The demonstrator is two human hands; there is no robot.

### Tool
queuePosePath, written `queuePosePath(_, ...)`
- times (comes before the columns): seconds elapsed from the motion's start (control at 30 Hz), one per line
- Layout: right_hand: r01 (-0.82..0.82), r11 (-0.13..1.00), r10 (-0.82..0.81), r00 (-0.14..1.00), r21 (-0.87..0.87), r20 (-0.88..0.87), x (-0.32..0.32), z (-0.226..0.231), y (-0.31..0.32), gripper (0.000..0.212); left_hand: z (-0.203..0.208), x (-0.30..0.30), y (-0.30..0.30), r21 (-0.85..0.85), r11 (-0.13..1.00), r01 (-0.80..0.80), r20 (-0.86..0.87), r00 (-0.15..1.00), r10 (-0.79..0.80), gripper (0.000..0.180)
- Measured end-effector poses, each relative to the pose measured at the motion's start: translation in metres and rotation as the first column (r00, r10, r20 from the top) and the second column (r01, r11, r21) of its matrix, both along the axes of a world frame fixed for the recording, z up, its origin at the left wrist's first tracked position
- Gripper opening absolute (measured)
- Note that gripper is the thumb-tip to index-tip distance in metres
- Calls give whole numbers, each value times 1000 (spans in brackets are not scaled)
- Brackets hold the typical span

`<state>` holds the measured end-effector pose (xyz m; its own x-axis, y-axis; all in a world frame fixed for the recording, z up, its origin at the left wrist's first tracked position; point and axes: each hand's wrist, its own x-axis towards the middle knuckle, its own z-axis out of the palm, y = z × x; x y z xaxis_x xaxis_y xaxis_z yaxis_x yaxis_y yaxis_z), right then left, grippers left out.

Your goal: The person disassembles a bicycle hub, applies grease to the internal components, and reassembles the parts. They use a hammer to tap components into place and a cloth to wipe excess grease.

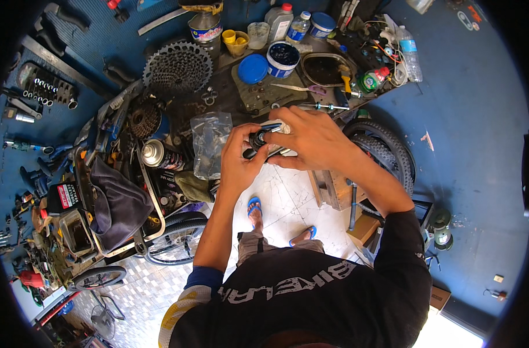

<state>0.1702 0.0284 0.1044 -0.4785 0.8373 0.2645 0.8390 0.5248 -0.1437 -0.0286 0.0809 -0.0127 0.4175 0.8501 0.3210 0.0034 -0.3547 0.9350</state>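
2 bare hands meet above the front edge of a cluttered workbench [241,107], holding 1 small bicycle part between them. The left hand [236,165] is closed around a dark, round hub-like piece [257,139], thumb and fingers pinching its rim. The right hand [311,139] wraps over a slim metal shaft [271,126] from above, its fingers curled shut on it. The part sits in mid-air, clear of the bench, just beside a clear plastic bag [211,142] and near a spray can [154,153]. Its long axis appears to run roughly left to right, tilted slightly upward toward the right; which end leads cannot be told. Judged from this grip, the work goes best with the left hand steadying the round piece while the right keeps the shaft true to that axis, avoiding sideways force.
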Motion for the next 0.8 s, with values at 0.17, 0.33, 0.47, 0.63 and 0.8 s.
queuePosePath(0.17,55,988,-88,967,-141,-241,30,-9,4,31,-35,-14,-2,-206,978,-25,62,997,38,42)
queuePosePath(0.33,451,818,-549,799,-358,-247,73,-91,40,30,-51,-25,-5,-219,975,-47,7,999,50,44)
queuePosePath(0.47,515,760,-624,749,-396,-223,68,-144,58,29,-61,-28,-16,-253,967,-33,44,998,46,43)
queuePosePath(0.63,625,660,-715,692,-417,-95,51,-171,74,37,-65,-31,-25,-241,970,-41,43,998,52,41)
queuePosePath(0.8,667,605,-757,651,-435,-54,47,-170,78,41,-59,-31,-25,-210,977,-38,34,998,46,41)
